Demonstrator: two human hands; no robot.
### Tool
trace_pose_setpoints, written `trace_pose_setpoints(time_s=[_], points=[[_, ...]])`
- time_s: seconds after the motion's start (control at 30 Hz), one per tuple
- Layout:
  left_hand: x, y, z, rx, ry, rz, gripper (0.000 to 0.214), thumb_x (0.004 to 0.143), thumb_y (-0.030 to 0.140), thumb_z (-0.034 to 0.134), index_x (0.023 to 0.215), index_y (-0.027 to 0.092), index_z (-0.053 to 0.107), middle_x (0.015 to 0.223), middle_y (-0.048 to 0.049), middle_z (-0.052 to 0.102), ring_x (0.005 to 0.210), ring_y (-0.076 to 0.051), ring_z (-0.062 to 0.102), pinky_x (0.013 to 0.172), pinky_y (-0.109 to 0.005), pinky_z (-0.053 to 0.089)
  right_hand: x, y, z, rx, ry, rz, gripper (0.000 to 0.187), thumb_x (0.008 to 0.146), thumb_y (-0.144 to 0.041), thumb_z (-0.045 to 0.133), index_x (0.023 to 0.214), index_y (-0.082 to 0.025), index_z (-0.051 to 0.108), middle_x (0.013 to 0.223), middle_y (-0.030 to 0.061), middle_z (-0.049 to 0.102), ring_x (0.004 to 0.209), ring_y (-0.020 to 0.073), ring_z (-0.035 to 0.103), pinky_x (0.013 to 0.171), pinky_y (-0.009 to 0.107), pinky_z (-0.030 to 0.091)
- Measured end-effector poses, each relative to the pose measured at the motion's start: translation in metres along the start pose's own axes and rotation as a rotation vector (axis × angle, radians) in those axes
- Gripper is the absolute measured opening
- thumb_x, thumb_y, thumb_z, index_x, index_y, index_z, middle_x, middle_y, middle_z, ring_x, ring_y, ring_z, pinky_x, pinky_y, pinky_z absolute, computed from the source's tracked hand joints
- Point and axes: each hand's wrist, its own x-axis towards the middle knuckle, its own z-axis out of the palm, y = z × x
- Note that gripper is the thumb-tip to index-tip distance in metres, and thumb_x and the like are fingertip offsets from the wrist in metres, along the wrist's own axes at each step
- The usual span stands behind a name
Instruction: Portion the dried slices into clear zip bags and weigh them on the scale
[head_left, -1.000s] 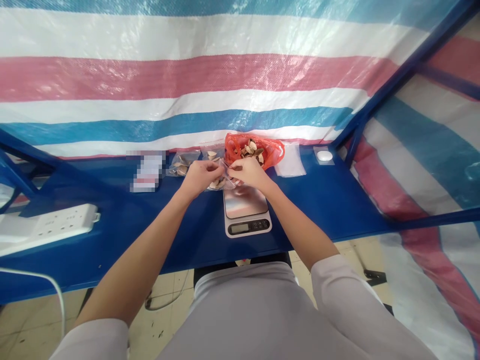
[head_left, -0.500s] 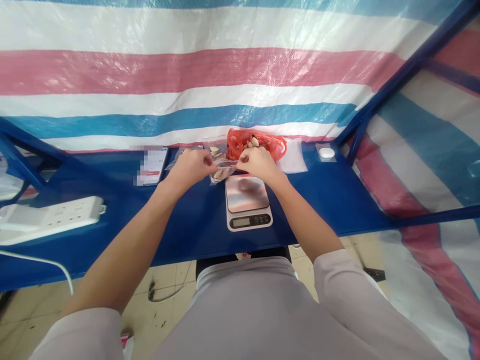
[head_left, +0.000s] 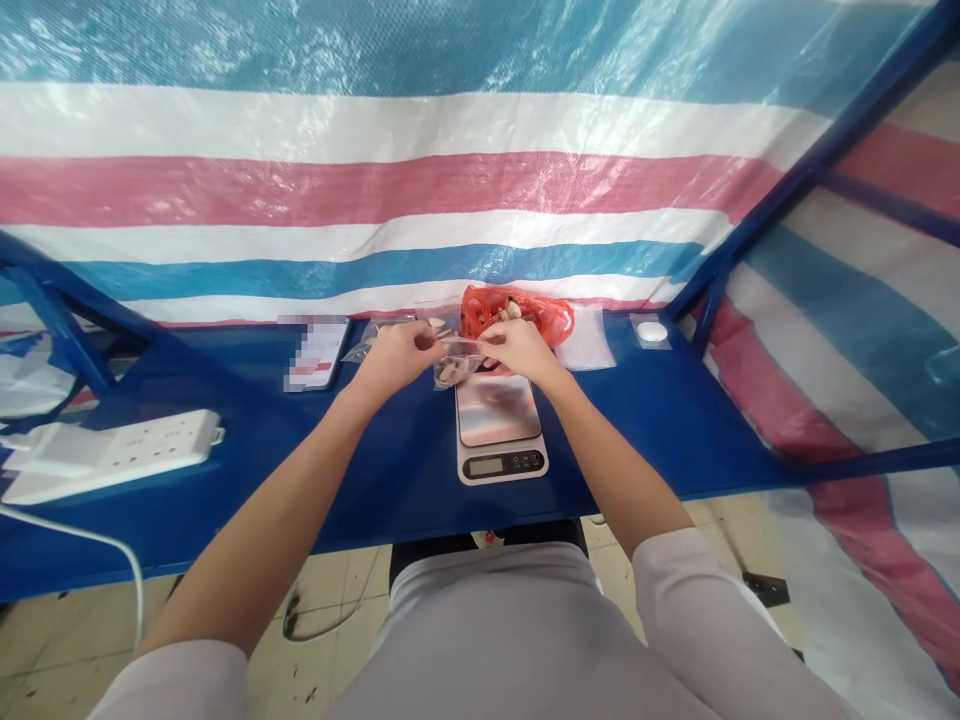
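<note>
Striped plastic sheeting (head_left: 390, 190) hangs behind a blue table (head_left: 675, 420). White power strip (head_left: 161, 450) at the table's left end. Red bag (head_left: 478, 310) of dried-looking pieces at the back, near the middle; kitchen scale (head_left: 499, 415) in front of it, pan bare. Left hand (head_left: 397, 352) and right hand (head_left: 523, 348) meet just past the scale, thumb and fingers of each pinched together on opposite ends of the same bag's top edge, no visible gap. Flat clear bags (head_left: 589, 340) right of the red bag, phone (head_left: 322, 355) well left of the scale. Filled clear bag (head_left: 367, 340) beside the left hand, partly covered. Held bag (head_left: 457, 365) hangs between the hands, left of the red bag, pale slices (head_left: 450, 373) in its bottom; can't tell if it touches the table. Should be light, thin, floppy and a bit slippery; slices look dry, maybe brittle, so best gripped by the top corners, not squeezed low down. Smallest: white round thing (head_left: 651, 332) on a clear packet, far right
</note>
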Motion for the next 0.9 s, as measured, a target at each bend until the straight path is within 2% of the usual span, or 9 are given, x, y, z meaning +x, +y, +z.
trace_pose_setpoints(time_s=[0.1,0.17,0.27,0.37,0.43,0.53,0.6,0.7,0.9], points=[[-0.001,-0.007,0.0,-0.028,-0.039,0.042,0.023,0.077,0.041,0.067,0.075,0.018,0.067,0.077,-0.0051,0.072,0.071,-0.019,0.064,0.072,-0.029,0.049,0.0,0.001,-0.004,0.045,-0.012,0.054,0.011,0.085,-0.024,0.069,0.079,-0.017,0.076,0.07,0.0046,0.075,0.064,0.0192,0.073,0.054,0.029,0.058],[-0.002,-0.013,0.003,-0.116,-0.084,0.109,0.041,0.081,0.052,0.065,0.1,0.016,0.072,0.104,-0.0105,0.076,0.091,-0.024,0.069,0.088,-0.033,0.053,0.001,0.0,-0.005,0.042,-0.013,0.038,0.014,0.085,-0.026,0.071,0.076,-0.017,0.076,0.068,0.0042,0.075,0.064,0.0183,0.073,0.062,0.033,0.062],[-0.002,-0.02,0.01,-0.231,-0.204,0.19,0.077,0.079,0.065,0.068,0.139,0.018,0.057,0.145,-0.0139,0.06,0.129,-0.031,0.059,0.111,-0.041,0.045,0.005,-0.003,-0.006,0.006,-0.006,-0.034,0.018,0.086,-0.03,0.073,0.074,-0.018,0.077,0.063,0.0018,0.073,0.066,0.0171,0.072,0.081,0.041,0.063],[0.0,-0.024,0.016,-0.26,-0.294,0.232,0.096,0.071,0.066,0.077,0.15,0.021,0.046,0.155,-0.0131,0.05,0.142,-0.035,0.048,0.119,-0.044,0.038,0.011,-0.004,-0.009,-0.021,-0.039,-0.104,0.015,0.085,-0.028,0.073,0.076,-0.018,0.079,0.063,0.0004,0.073,0.066,0.0167,0.072,0.085,0.04,0.062],[0.004,-0.025,0.017,-0.269,-0.311,0.251,0.094,0.069,0.062,0.08,0.148,0.022,0.047,0.15,-0.0132,0.054,0.137,-0.035,0.053,0.116,-0.046,0.041,0.014,-0.004,-0.012,0.01,-0.08,-0.127,0.013,0.084,-0.027,0.072,0.079,-0.018,0.079,0.068,0.0008,0.075,0.064,0.0169,0.072,0.077,0.035,0.062],[0.011,-0.026,0.015,-0.255,-0.364,0.257,0.075,0.072,0.056,0.079,0.134,0.021,0.057,0.131,-0.0112,0.065,0.118,-0.031,0.064,0.107,-0.047,0.049,0.015,-0.006,-0.019,0.075,-0.103,-0.174,0.016,0.085,-0.03,0.07,0.081,-0.017,0.079,0.073,0.0015,0.076,0.066,0.0175,0.072,0.067,0.029,0.059],[0.016,-0.027,0.013,-0.246,-0.411,0.251,0.062,0.073,0.054,0.079,0.122,0.019,0.061,0.121,-0.0094,0.068,0.111,-0.029,0.066,0.101,-0.046,0.051,0.015,-0.008,-0.025,0.08,-0.087,-0.227,0.018,0.085,-0.033,0.071,0.081,-0.017,0.079,0.075,0.0019,0.077,0.07,0.018,0.073,0.069,0.027,0.058],[0.021,-0.029,0.011,-0.273,-0.452,0.233,0.055,0.072,0.053,0.079,0.112,0.019,0.061,0.113,-0.0077,0.069,0.104,-0.027,0.066,0.094,-0.042,0.053,0.015,-0.01,-0.032,0.084,-0.069,-0.279,0.022,0.085,-0.038,0.071,0.082,-0.018,0.08,0.08,0.0027,0.078,0.075,0.0187,0.073,0.072,0.028,0.057],[0.026,-0.03,0.016,-0.384,-0.446,0.188,0.05,0.066,0.046,0.085,0.095,0.021,0.054,0.096,-0.0023,0.065,0.089,-0.021,0.064,0.08,-0.035,0.052,0.02,-0.001,-0.04,0.245,-0.059,-0.248,0.028,0.08,-0.045,0.076,0.089,-0.019,0.08,0.083,0.0032,0.078,0.071,0.0187,0.071,0.068,0.029,0.057]])
